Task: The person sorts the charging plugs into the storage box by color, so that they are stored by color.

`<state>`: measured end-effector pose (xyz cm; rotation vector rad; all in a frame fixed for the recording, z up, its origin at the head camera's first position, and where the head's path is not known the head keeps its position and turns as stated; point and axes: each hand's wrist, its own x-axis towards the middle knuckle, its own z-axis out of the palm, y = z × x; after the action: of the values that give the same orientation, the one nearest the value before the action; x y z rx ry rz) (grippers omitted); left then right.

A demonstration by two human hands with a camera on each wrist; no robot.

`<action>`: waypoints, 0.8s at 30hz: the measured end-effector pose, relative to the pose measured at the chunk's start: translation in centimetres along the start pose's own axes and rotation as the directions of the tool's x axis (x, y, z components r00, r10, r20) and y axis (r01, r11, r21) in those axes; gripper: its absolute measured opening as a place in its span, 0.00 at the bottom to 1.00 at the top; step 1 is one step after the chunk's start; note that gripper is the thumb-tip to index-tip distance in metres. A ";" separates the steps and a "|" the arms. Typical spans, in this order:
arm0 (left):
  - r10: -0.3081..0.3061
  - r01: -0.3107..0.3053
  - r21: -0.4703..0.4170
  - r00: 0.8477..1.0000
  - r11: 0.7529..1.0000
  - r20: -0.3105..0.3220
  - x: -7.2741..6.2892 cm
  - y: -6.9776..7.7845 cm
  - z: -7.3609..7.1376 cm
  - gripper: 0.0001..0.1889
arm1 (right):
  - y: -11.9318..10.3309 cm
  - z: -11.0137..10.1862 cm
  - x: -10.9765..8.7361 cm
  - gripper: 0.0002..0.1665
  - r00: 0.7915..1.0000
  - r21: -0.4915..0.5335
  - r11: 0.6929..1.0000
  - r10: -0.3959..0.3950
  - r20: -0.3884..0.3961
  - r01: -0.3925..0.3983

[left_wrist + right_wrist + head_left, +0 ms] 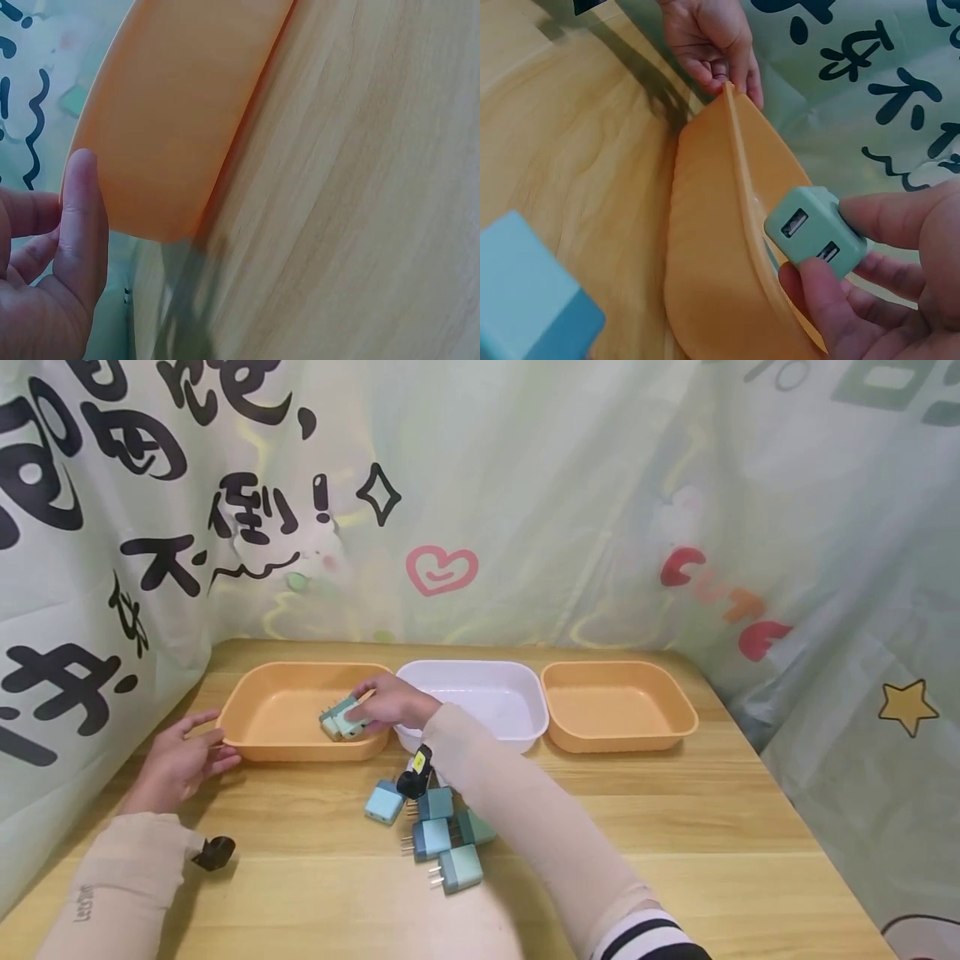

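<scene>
My right hand pinches a light green USB charger between thumb and fingers, above the right end of the left orange tray. Two USB ports on the charger face the right wrist camera. Something teal shows close by it, partly hidden by the hand and the rim; whether it is a second charger I cannot tell. At the tray's left end, my left hand pinches the rim between thumb and fingers. Several blue and green chargers lie in a loose group on the table, some with prongs showing, partly behind my right forearm.
A white tray stands in the middle, beside another orange tray on the right. The wooden table is backed by a printed curtain. One blue charger lies at the group's left side.
</scene>
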<state>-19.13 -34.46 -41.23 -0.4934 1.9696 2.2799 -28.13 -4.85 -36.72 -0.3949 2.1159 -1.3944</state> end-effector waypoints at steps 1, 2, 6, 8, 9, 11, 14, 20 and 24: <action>-0.001 0.001 0.004 1.000 1.000 -0.001 0.0 0.0 0.0 0.29 | 0.0 0.2 0.2 0.20 1.000 -0.002 1.000 0.006 -0.008 -0.006; -0.003 0.003 0.006 1.000 1.000 0.000 0.0 0.0 0.0 0.30 | -0.1 0.5 0.3 0.20 1.000 -0.005 1.000 0.014 -0.017 -0.014; -0.008 0.008 0.018 1.000 1.000 0.005 0.1 0.0 -0.1 0.31 | -0.5 1.5 0.9 0.15 0.994 -0.065 0.994 0.080 -0.077 -0.085; -0.005 0.005 0.019 1.000 1.000 0.004 0.1 0.1 -0.1 0.31 | -0.9 2.0 1.1 0.12 0.988 -0.112 0.985 0.117 -0.103 -0.129; -0.003 0.002 0.019 1.000 1.000 0.003 0.1 0.1 -0.1 0.30 | -1.1 2.2 1.3 0.12 0.984 -0.134 0.979 0.137 -0.112 -0.152; 0.000 0.000 0.016 1.000 1.000 -0.001 0.1 0.1 -0.2 0.30 | -1.4 2.6 1.5 0.12 0.978 -0.149 0.971 0.173 -0.112 -0.189; -0.001 0.001 0.014 1.000 1.000 -0.002 0.0 0.0 -0.2 0.31 | -1.7 3.1 1.9 0.12 0.977 -0.117 0.971 0.197 -0.084 -0.206; 0.006 -0.006 0.042 1.000 0.999 0.000 0.0 0.0 -0.2 0.32 | -1.6 4.0 2.7 0.07 0.982 -0.069 0.980 0.185 -0.030 -0.187; 0.021 -0.021 0.063 1.000 0.998 -0.002 0.1 0.0 -0.1 0.32 | -1.8 4.0 3.2 0.06 0.987 -0.179 0.970 0.155 -0.048 -0.161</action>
<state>-19.22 -34.59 -41.24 -0.4718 2.0505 2.2220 -28.33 -10.28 -37.24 -0.2678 2.2582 -1.1289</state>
